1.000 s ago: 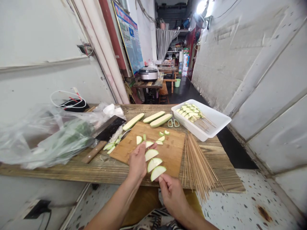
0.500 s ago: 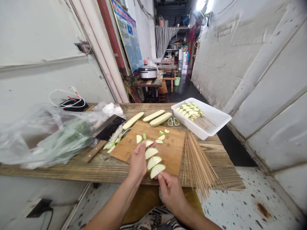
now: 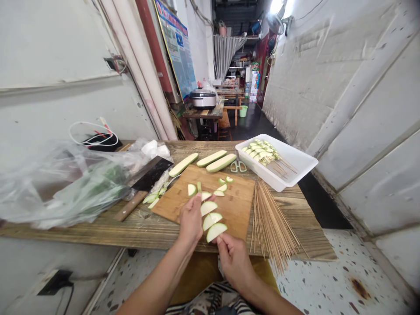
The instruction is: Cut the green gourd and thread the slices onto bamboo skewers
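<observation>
Several pale green-edged slices (image 3: 216,232) line up in a row between my hands, over the front of the wooden cutting board (image 3: 241,205). My left hand (image 3: 190,218) is closed on the slice at the far end of the row. Below the nearest slice, my right hand (image 3: 232,253) pinches the near end of the row; the stick there is mostly hidden by fingers and slices. Loose cut pieces (image 3: 219,193) lie on the board beyond my hands. Three long halved vegetables (image 3: 221,162) rest behind the board.
A cleaver (image 3: 152,173) and a plastic bag (image 3: 82,188) with greens lie at the left. Right of the board are a fan of bamboo sticks (image 3: 271,223) and a white tray (image 3: 305,165) holding filled skewers. Green-handled scissors (image 3: 238,166) sit behind the board.
The view has shifted very slightly. Both hands keep the same hold on the row of slices, with almost no movement.
</observation>
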{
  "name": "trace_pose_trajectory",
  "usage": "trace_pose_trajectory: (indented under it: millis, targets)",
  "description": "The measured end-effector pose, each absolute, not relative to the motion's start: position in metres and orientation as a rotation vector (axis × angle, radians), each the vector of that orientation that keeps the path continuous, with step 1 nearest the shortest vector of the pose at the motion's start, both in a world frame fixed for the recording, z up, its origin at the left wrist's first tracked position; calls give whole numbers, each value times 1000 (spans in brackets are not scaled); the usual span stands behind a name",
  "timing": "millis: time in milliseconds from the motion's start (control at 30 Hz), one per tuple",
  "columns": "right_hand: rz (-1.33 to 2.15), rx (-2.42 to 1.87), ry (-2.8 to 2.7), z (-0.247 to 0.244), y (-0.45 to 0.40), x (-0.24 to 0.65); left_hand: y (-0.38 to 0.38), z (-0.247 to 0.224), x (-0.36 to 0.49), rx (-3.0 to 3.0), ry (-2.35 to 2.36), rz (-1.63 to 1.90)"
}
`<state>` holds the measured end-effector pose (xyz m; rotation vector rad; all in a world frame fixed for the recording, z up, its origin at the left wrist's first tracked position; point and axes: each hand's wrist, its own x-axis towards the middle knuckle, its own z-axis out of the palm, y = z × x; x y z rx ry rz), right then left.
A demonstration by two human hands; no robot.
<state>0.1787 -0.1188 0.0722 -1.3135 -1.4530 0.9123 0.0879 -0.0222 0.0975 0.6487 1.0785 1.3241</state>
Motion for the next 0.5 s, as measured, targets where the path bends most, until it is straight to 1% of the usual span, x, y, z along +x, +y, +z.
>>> trace_pose_trajectory:
  millis: [200, 367, 500]
  targets:
    - [908, -1301, -1435, 74, -115, 179, -23, 97, 89, 697, 1116, 1307]
    - [887, -1269, -1448, 70, -108, 186, -22, 95, 88, 660, 1045, 1289]
    - [798, -1347, -1503, 73, -108, 201, -22, 81, 67, 724, 1012, 1383]
